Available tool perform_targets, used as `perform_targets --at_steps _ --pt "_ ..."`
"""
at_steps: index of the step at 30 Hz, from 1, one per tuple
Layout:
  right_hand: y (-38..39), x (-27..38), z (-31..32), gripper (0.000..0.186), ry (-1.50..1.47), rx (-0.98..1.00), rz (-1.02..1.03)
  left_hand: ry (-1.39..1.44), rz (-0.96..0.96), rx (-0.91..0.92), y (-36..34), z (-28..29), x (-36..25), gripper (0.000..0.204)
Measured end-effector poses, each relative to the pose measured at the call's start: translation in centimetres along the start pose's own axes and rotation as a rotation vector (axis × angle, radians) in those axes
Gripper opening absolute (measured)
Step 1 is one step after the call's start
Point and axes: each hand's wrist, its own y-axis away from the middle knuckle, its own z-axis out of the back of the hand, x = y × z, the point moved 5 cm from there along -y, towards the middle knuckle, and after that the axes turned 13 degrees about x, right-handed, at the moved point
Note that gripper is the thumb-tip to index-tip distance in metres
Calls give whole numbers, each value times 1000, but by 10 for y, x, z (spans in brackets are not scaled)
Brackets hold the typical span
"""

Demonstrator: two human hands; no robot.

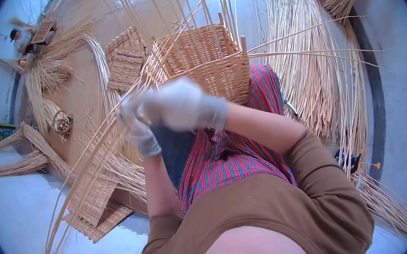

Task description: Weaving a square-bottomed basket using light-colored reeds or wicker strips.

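A square woven cane basket (pixel 217 75) with corner posts and long loose stakes sits at my knees, over striped red cloth. My left hand (pixel 137 133), in a pale glove, is closed around long cane strands (pixel 85 165) that run from the basket's left side down to the lower left. Just right of it and higher, my right hand (pixel 176 107), also gloved and blurred, has its fingers curled at the same strands, below the basket's front left corner; exactly what its fingertips hold is hidden.
Woven panels (pixel 127 70) lie beside the basket, and others (pixel 92 205) at lower left. Long cane bundles (pixel 308 75) spread to the right, more (pixel 47 79) to the left. A co-worker (pixel 28 39) sits far back left. A black tool (pixel 347 161) lies by my right elbow.
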Motion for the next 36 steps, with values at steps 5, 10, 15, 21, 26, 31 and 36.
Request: perform_targets --at_steps 5,10,15,21,26,31,36 --pt "109 -169 31 12 -599 -965 -276 506 18 -77 35 -65 -29 34" --pt "133 -163 5 12 -881 -1029 -438 -653 -363 237 -12 -123 -48 47" --pt "20 -118 58 37 185 -599 -203 -85 232 524 -52 -142 18 40" --pt "6 -151 73 72 -259 -368 -136 -45 246 456 -50 -134 4 38" --pt "148 -157 13 18 -483 -803 -14 282 444 556 -53 -150 10 31" --pt "134 -118 20 13 -625 -781 -235 -56 499 354 -49 -155 -6 44" --pt "183 -162 71 11 -534 -811 -550 -411 -166 -46 -33 -150 -73 19"
